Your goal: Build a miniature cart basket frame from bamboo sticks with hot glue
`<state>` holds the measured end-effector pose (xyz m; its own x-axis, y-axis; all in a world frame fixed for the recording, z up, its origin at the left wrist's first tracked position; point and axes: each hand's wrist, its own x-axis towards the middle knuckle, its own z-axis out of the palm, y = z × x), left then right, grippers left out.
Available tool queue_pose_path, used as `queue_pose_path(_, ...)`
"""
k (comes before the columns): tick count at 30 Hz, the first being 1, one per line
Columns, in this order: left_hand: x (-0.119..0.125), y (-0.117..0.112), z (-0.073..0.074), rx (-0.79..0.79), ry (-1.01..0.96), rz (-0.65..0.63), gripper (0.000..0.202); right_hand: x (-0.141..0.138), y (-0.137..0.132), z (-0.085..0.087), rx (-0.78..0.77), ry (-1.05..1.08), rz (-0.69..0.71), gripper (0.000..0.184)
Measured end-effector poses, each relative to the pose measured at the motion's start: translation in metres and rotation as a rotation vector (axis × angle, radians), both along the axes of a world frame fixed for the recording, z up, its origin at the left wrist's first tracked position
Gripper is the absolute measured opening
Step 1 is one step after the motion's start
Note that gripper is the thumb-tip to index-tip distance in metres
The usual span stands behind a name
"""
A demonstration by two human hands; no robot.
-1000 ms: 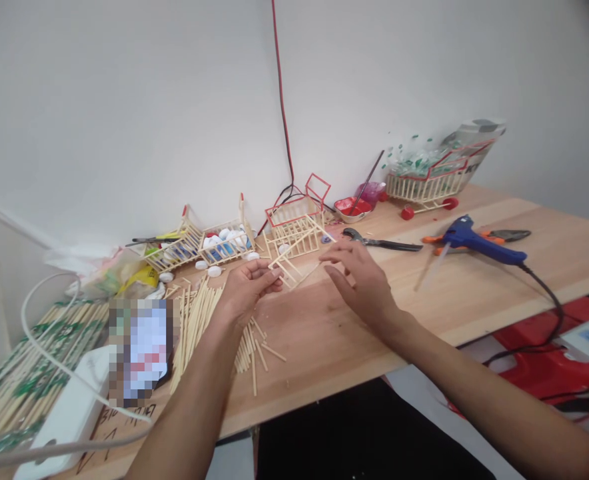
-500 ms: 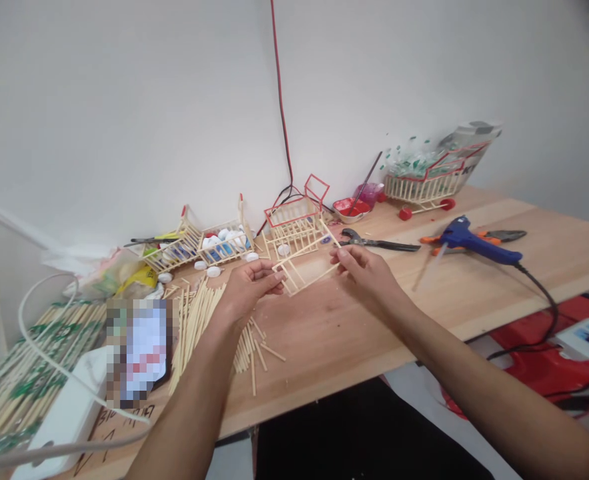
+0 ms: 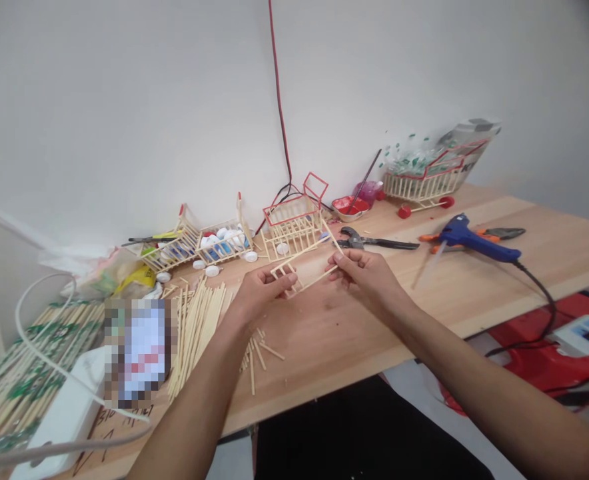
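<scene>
Between my hands, a little above the table, is a rectangular frame of thin wooden sticks (image 3: pixel 310 253) with short crossbars at its left end. My left hand (image 3: pixel 269 287) is closed on that left end, thumb over the crossbars. At the right end, my right hand (image 3: pixel 352 268) pinches the frame near a corner. Just behind it stands a stick-built mini shopping cart (image 3: pixel 294 230) with a red-painted rim. A pile of loose wooden sticks (image 3: pixel 199 333) lies beside my left forearm.
Two more stick carts (image 3: pixel 224 243) stand at the back left, and a red-wheeled cart (image 3: pixel 419 190) at the back right. Pliers (image 3: pixel 379 243) and a blue glue gun (image 3: pixel 474 241) lie on the right. A phone (image 3: pixel 144 347) and white power strip (image 3: pixel 69 407) are at left.
My left hand has shifted slightly right along the frame, its fingers now further over the crossbars. The frame has tilted a little. My right hand keeps its pinch.
</scene>
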<state>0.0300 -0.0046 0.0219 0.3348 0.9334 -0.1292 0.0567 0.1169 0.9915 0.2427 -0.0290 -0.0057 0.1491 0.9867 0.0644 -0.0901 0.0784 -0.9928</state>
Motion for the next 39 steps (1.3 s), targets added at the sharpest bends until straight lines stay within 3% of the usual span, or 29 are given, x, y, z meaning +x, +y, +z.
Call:
queue_pose_path(22,0.01,-0.008,0.0,0.028,0.015,0.036,0.027,-0.003,-0.003,0.002,-0.009,0.01,0.021,0.038)
queue_pose_path(32,0.004,-0.006,0.003,0.03,0.078,0.046,0.04,0.0,-0.001,0.001,-0.008,0.038,0.014,0.041)
queue_pose_path(39,-0.003,-0.001,0.005,0.038,-0.019,0.115,0.05,0.007,0.003,-0.006,0.02,0.095,-0.059,0.038)
